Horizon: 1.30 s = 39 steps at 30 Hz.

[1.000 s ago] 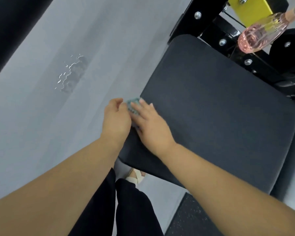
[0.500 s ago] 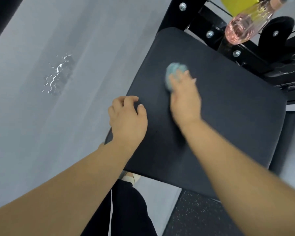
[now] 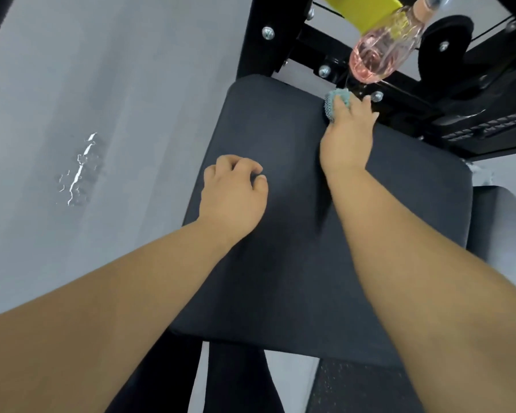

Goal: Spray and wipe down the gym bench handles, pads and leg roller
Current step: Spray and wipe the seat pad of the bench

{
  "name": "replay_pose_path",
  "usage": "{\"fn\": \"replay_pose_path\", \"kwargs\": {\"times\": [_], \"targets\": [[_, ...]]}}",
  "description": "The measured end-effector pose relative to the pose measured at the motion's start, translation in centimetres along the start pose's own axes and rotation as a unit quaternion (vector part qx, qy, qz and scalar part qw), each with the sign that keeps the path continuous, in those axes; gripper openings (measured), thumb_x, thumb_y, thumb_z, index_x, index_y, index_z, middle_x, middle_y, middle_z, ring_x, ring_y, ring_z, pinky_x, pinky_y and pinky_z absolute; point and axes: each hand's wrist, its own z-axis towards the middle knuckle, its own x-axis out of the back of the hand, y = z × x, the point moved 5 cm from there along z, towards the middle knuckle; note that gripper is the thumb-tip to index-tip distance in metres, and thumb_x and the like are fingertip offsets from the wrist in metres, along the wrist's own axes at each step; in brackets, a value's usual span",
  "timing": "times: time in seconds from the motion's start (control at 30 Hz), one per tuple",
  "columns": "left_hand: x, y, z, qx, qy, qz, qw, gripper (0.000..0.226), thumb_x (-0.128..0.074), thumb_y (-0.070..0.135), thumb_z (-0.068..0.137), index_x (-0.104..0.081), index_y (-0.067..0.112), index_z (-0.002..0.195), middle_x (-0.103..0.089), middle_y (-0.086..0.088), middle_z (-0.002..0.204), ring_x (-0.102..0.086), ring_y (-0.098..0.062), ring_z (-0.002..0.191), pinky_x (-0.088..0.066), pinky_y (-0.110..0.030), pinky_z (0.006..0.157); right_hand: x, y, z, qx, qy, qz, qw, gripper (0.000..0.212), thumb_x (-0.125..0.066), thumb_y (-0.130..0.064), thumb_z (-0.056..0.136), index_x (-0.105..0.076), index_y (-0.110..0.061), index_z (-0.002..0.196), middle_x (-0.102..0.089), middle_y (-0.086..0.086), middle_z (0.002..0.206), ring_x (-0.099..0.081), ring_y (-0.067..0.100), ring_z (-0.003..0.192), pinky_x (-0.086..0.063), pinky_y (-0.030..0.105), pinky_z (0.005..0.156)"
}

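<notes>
The black seat pad [image 3: 295, 248] of the gym bench fills the middle of the view. My right hand [image 3: 347, 138] reaches to the pad's far edge and holds a bunched teal cloth [image 3: 335, 105] against it, right by the black frame. My left hand [image 3: 233, 192] rests on the pad near its left edge, fingers loosely curled, holding nothing. A clear spray bottle [image 3: 379, 55] with pink liquid sits on the frame just beyond the cloth; its head is cut off by the top of the frame.
A black bolted frame [image 3: 259, 37] and a yellow part [image 3: 361, 7] stand behind the pad. A round black end cap [image 3: 444, 43] is at the upper right. A wet patch [image 3: 81, 171] glints on the grey floor at left. My dark trouser legs [image 3: 236, 383] are below.
My right hand has swept the cloth from the pad's near left corner across to its far edge. My left hand let go of the cloth and settled on the pad.
</notes>
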Motion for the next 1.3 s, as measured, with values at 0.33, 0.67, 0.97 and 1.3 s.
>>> {"fn": "replay_pose_path", "kwargs": {"times": [0.33,0.67,0.97,1.3], "targets": [[-3.8,6.2,0.6,-0.023,0.019,0.007,1.000,0.034,-0.038,0.029,0.097,-0.047,0.020,0.129,-0.037,0.000,0.137,-0.026,-0.021,0.129,-0.025,-0.027,0.101,0.7,4.2,-2.7,0.149,-0.028,0.015,0.988,0.051,-0.045,0.009,0.088,-0.045,-0.003,0.137,-0.037,0.018,0.147,-0.026,0.039,0.139,-0.002,0.043,0.112],[-8.5,9.6,0.6,-0.065,-0.033,0.113,0.991,0.040,-0.039,0.035,0.096,-0.044,0.022,0.134,-0.030,0.007,0.144,-0.019,-0.019,0.134,-0.024,-0.034,0.107,3.7,11.1,-5.3,-0.118,0.046,0.043,0.991,0.045,-0.045,-0.014,0.097,-0.040,-0.002,0.139,-0.028,0.017,0.151,-0.016,0.034,0.143,-0.008,0.040,0.118],[-9.3,10.1,0.4,-0.045,-0.005,0.121,0.992,0.040,-0.043,0.034,0.095,-0.045,0.023,0.133,-0.030,0.004,0.143,-0.018,-0.023,0.135,-0.020,-0.037,0.110,4.2,14.7,-4.0,0.075,0.069,0.020,0.995,0.034,-0.054,0.000,0.085,-0.062,0.001,0.118,-0.056,0.022,0.129,-0.049,0.041,0.123,-0.040,0.052,0.102],[-9.3,10.5,0.8,-0.046,-0.003,0.130,0.991,0.035,-0.043,0.035,0.094,-0.048,0.029,0.129,-0.033,0.008,0.139,-0.020,-0.022,0.133,-0.020,-0.040,0.108,3.6,12.4,-7.5,0.038,0.104,0.049,0.993,0.037,-0.042,-0.014,0.088,-0.065,0.001,0.112,-0.060,0.021,0.123,-0.054,0.040,0.117,-0.031,0.044,0.104]]}}
